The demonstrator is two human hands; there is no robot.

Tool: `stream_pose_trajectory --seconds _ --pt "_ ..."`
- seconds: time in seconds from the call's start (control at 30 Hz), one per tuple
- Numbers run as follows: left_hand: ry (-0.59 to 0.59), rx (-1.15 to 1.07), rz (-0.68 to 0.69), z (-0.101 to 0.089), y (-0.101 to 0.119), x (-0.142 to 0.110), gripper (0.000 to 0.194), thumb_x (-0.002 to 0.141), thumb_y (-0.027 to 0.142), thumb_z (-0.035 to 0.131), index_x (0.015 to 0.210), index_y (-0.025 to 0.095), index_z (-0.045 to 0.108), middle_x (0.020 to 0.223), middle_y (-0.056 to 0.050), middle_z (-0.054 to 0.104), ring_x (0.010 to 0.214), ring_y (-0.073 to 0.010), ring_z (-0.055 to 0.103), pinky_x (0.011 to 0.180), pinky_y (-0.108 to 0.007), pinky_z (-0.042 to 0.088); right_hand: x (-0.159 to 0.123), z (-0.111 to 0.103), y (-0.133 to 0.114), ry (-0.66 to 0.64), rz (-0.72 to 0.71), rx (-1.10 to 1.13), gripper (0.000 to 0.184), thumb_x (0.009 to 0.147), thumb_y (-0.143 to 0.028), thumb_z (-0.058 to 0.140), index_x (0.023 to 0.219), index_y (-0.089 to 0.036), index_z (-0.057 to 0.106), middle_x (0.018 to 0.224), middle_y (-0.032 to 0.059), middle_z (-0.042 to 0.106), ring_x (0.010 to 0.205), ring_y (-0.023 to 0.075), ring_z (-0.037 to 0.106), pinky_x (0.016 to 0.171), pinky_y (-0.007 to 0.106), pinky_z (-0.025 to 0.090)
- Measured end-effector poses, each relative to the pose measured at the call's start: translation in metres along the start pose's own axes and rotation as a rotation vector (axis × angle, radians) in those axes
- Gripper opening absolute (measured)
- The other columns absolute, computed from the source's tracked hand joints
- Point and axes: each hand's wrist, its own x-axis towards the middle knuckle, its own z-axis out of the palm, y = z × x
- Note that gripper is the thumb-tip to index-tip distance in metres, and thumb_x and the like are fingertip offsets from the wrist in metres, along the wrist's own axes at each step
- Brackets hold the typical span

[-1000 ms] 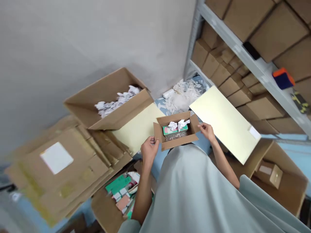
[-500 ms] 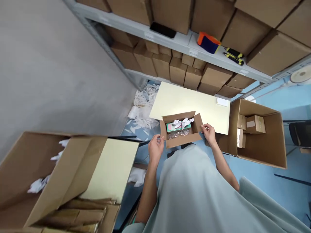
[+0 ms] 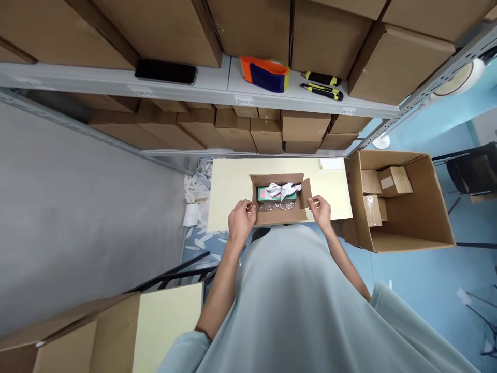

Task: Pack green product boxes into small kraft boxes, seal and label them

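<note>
An open cardboard box [image 3: 277,216] is held at the near edge of the pale yellow table [image 3: 229,176], its flaps folded out. Inside it lie a green-and-pink carton [image 3: 264,194], crumpled white paper [image 3: 285,190] and clear bubble wrap [image 3: 277,206]. My left hand [image 3: 242,221] pinches the box's left side flap, fingers closed. On the other side, my right hand [image 3: 320,211] grips the right flap between thumb and fingers.
A large open carton [image 3: 430,207] holding several small boxes stands right of the table. Ahead, a metal shelf [image 3: 217,85] bears boxes, a phone [image 3: 165,71], a tape dispenser [image 3: 266,73] and utility knives [image 3: 322,85]. Paper scraps [image 3: 198,186] cover the floor at left.
My view has turned toward the table and shelf. Both hands have carried the box from in front of the table's edge to over the table, still gripping its flaps.
</note>
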Motion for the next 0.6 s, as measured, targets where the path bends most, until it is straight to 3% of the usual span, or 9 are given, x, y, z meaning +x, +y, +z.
stream_pose_trajectory --seconds 0.07,0.13,0.2,0.3,0.37,0.47,0.6 --pt "-0.028 0.052 0.058 0.002 0.003 0.009 0.015 0.097 0.033 0.063 0.105 0.024 0.072 0.109 -0.012 0.076 0.101 -0.0305 0.074 0.095 -0.042 0.059 -0.001 0.001 -0.003 0.015 -0.023 -0.029 0.054 0.100 -0.078 0.050 0.090 -0.027 0.062 0.090 0.0084 0.080 0.080 0.0259 0.076 0.078 0.035 0.058" --pt "-0.039 0.087 0.149 0.004 0.005 0.016 0.026 0.094 0.032 0.067 0.117 0.021 0.074 0.127 -0.018 0.075 0.122 -0.0359 0.070 0.109 -0.048 0.058 -0.003 0.005 -0.008 0.020 -0.046 -0.053 0.049 0.102 -0.072 0.050 0.091 -0.026 0.062 0.093 0.0087 0.080 0.081 0.0255 0.075 0.079 0.035 0.057" --pt "-0.078 0.110 0.275 0.006 0.007 0.023 0.045 0.094 0.026 0.065 0.137 0.016 0.071 0.151 -0.022 0.067 0.147 -0.0389 0.060 0.123 -0.053 0.051 -0.005 0.009 -0.012 0.012 -0.059 -0.077 0.044 0.104 -0.066 0.050 0.092 -0.026 0.062 0.094 0.0083 0.079 0.080 0.0244 0.073 0.079 0.034 0.056" --pt "-0.230 0.191 0.473 0.011 0.011 0.038 0.070 0.091 0.012 0.058 0.161 0.016 0.062 0.177 -0.018 0.049 0.172 -0.0389 0.033 0.138 -0.059 0.036 -0.007 0.017 -0.019 0.012 -0.068 -0.115 0.036 0.106 -0.059 0.053 0.094 -0.026 0.063 0.095 0.0074 0.078 0.078 0.0233 0.071 0.078 0.034 0.055" --pt "-0.338 0.268 0.577 0.015 0.015 0.048 0.079 0.088 0.006 0.056 0.167 0.017 0.058 0.183 -0.015 0.043 0.177 -0.0392 0.021 0.142 -0.065 0.024 -0.008 0.022 -0.023 0.025 -0.070 -0.136 0.033 0.105 -0.055 0.055 0.094 -0.026 0.063 0.094 0.0067 0.076 0.077 0.0231 0.070 0.078 0.034 0.055" --pt "-0.447 0.350 0.666 0.025 0.020 0.060 0.079 0.092 0.005 0.051 0.170 0.015 0.056 0.182 -0.015 0.045 0.179 -0.0365 0.017 0.145 -0.067 0.012 -0.007 0.029 -0.027 0.051 -0.054 -0.165 0.030 0.105 -0.053 0.055 0.092 -0.026 0.061 0.093 0.0059 0.075 0.076 0.0230 0.070 0.077 0.034 0.054" --pt "-0.444 0.382 0.610 0.042 0.019 0.067 0.070 0.102 0.008 0.039 0.169 0.012 0.057 0.179 -0.018 0.048 0.179 -0.0321 0.015 0.146 -0.065 0.007 -0.005 0.033 -0.029 0.055 -0.067 -0.197 0.028 0.105 -0.050 0.055 0.092 -0.026 0.060 0.094 0.0065 0.075 0.078 0.0233 0.070 0.078 0.034 0.053"
